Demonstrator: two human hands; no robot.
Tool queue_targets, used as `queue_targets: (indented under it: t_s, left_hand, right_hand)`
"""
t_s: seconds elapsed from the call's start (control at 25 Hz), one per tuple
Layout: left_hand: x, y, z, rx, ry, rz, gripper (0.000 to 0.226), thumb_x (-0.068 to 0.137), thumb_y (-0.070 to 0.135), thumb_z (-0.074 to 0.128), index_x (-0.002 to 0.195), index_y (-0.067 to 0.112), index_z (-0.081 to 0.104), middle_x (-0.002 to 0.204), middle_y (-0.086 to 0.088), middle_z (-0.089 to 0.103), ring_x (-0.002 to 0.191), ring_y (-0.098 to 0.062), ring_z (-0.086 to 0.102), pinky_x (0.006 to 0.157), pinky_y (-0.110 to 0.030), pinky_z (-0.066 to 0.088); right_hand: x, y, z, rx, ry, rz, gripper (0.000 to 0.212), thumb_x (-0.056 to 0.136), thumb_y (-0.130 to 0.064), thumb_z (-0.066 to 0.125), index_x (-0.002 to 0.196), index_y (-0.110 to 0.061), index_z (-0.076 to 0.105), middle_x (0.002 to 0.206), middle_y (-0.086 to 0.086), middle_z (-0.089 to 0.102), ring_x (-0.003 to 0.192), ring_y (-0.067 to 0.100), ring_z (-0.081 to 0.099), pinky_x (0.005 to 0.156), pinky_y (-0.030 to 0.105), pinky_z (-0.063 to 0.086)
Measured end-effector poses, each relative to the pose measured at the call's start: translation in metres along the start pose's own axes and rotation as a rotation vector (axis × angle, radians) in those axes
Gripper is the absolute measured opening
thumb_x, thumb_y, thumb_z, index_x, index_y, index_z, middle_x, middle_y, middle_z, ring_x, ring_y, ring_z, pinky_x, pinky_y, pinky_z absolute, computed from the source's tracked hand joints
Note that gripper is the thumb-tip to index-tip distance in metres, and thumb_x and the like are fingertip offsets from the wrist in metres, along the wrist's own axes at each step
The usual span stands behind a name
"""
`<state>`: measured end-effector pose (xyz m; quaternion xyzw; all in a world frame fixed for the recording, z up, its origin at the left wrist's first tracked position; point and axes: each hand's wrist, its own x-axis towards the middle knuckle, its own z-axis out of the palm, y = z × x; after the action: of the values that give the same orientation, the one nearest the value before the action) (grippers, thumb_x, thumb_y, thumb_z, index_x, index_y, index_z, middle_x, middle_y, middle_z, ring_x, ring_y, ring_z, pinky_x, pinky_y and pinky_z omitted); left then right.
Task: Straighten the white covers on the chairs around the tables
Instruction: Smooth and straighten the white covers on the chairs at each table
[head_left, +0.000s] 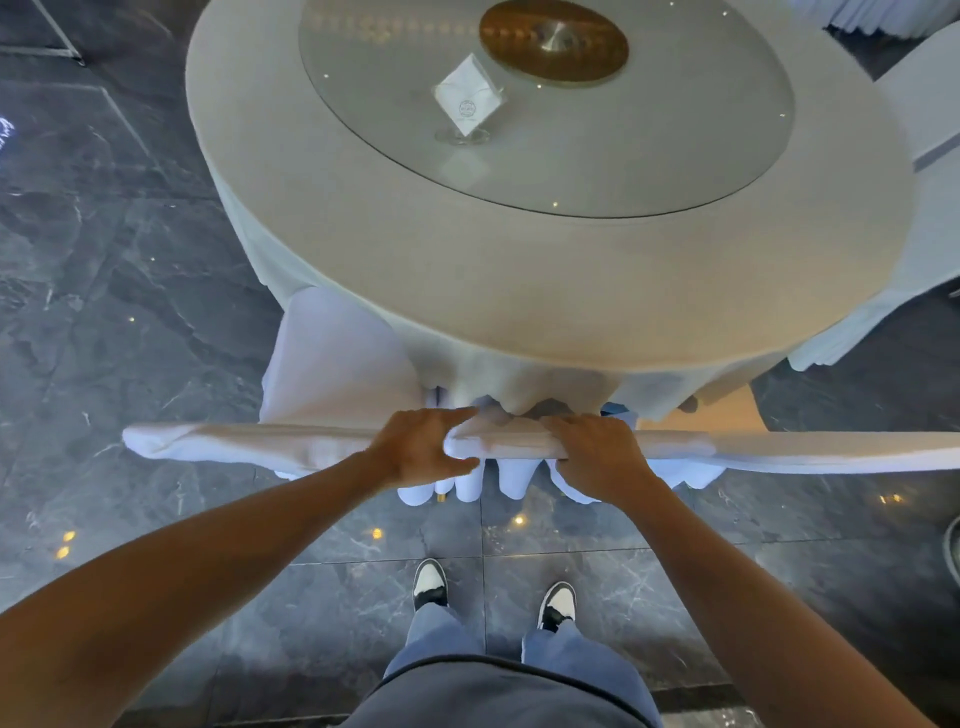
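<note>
White cover (322, 441) on the chair back pushed up to the round surface (545, 291): both hands grasp its top edge, left hand (423, 447) pinching cloth, right hand (597, 449) curled over. Mid-straightening, I'd say; next, tug the bunched middle outward.

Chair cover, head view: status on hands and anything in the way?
Left hand and right hand both grip the chair cover at the backrest top. Cover bunched between them. Tablecloth hangs close ahead; nothing blocking.
</note>
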<state>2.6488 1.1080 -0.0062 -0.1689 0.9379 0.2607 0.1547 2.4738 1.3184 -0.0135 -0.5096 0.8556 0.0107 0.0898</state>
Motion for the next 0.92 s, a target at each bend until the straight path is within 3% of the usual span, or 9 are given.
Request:
queue_targets:
  t_s: [0.12, 0.2, 0.28, 0.36, 0.48, 0.64, 0.76, 0.84, 0.92]
  left_hand:
    - [0.023, 0.078, 0.002, -0.088, -0.015, 0.176, 0.048, 0.086, 0.044, 0.062, 0.132, 0.041, 0.052, 0.115, 0.015, 0.062, 0.103, -0.013, 0.058, 0.078, -0.026, 0.032]
    - [0.042, 0.122, 0.010, -0.067, -0.069, 0.204, 0.041, 0.089, 0.034, 0.059, 0.129, 0.037, 0.055, 0.112, 0.012, 0.063, 0.101, -0.013, 0.057, 0.078, -0.027, 0.030]
    - [0.065, 0.159, 0.025, -0.016, -0.065, 0.205, 0.041, 0.088, 0.031, 0.058, 0.129, 0.033, 0.055, 0.113, 0.008, 0.065, 0.101, -0.017, 0.058, 0.072, -0.027, 0.033]
    - [0.090, 0.194, 0.043, 0.068, -0.032, 0.214, 0.038, 0.085, 0.031, 0.058, 0.123, 0.030, 0.058, 0.108, 0.006, 0.066, 0.095, -0.020, 0.061, 0.066, -0.027, 0.033]
    - [0.124, 0.250, 0.067, 0.142, -0.032, 0.131, 0.026, 0.084, 0.030, 0.058, 0.109, 0.023, 0.057, 0.093, 0.003, 0.067, 0.085, -0.023, 0.065, 0.063, -0.031, 0.043]
    - [0.153, 0.309, 0.096, 0.179, -0.029, -0.009, 0.022, 0.082, 0.027, 0.057, 0.103, 0.023, 0.055, 0.088, 0.005, 0.066, 0.080, -0.022, 0.064, 0.073, -0.036, 0.054]
    - [0.154, 0.314, 0.105, 0.208, -0.001, -0.112, 0.032, 0.084, 0.021, 0.059, 0.115, 0.026, 0.054, 0.105, 0.002, 0.068, 0.099, -0.025, 0.064, 0.081, -0.040, 0.053]
    - [0.152, 0.316, 0.107, 0.231, 0.029, -0.151, 0.049, 0.084, 0.015, 0.058, 0.132, 0.028, 0.051, 0.117, 0.000, 0.064, 0.108, -0.027, 0.059, 0.084, -0.039, 0.050]
    - [0.153, 0.320, 0.108, 0.253, 0.042, -0.203, 0.050, 0.085, 0.009, 0.053, 0.131, 0.030, 0.052, 0.117, -0.001, 0.062, 0.108, -0.028, 0.058, 0.085, -0.038, 0.047]
  right_hand:
    - [-0.026, 0.054, 0.002, 0.086, 0.048, 0.138, 0.047, 0.073, -0.034, 0.077, 0.116, -0.018, 0.064, 0.100, 0.003, 0.073, 0.085, 0.029, 0.068, 0.069, 0.036, 0.053]
    - [-0.049, 0.101, 0.007, 0.110, 0.083, 0.226, 0.055, 0.075, -0.037, 0.080, 0.122, -0.013, 0.063, 0.111, 0.008, 0.071, 0.096, 0.033, 0.066, 0.085, 0.041, 0.050]
    - [-0.077, 0.153, 0.012, 0.110, 0.084, 0.278, 0.067, 0.076, -0.038, 0.081, 0.131, -0.010, 0.057, 0.127, 0.013, 0.065, 0.114, 0.033, 0.061, 0.104, 0.049, 0.040]
    - [-0.105, 0.206, 0.016, 0.092, 0.083, 0.303, 0.073, 0.075, -0.040, 0.082, 0.135, -0.010, 0.054, 0.134, 0.014, 0.060, 0.121, 0.032, 0.058, 0.111, 0.054, 0.031]
    - [-0.146, 0.282, 0.017, 0.037, 0.057, 0.313, 0.079, 0.072, -0.040, 0.084, 0.137, -0.007, 0.052, 0.136, 0.017, 0.057, 0.124, 0.034, 0.056, 0.113, 0.059, 0.027]
    - [-0.183, 0.356, 0.021, -0.107, 0.054, 0.175, 0.073, 0.062, -0.019, 0.087, 0.128, -0.007, 0.058, 0.130, 0.015, 0.058, 0.126, 0.036, 0.052, 0.111, 0.063, 0.024]
    - [-0.176, 0.386, 0.010, -0.243, -0.003, 0.247, 0.057, 0.066, -0.018, 0.079, 0.119, -0.012, 0.059, 0.116, 0.011, 0.061, 0.124, 0.037, 0.049, 0.110, 0.066, 0.017]
    - [-0.166, 0.396, 0.001, -0.287, -0.110, 0.324, 0.032, 0.077, -0.022, 0.067, 0.108, -0.017, 0.060, 0.103, 0.004, 0.063, 0.112, 0.032, 0.055, 0.108, 0.058, 0.022]
    - [-0.155, 0.401, -0.009, -0.316, -0.199, 0.357, 0.015, 0.085, -0.023, 0.057, 0.098, -0.021, 0.064, 0.091, -0.002, 0.064, 0.086, 0.024, 0.057, 0.089, 0.039, 0.038]
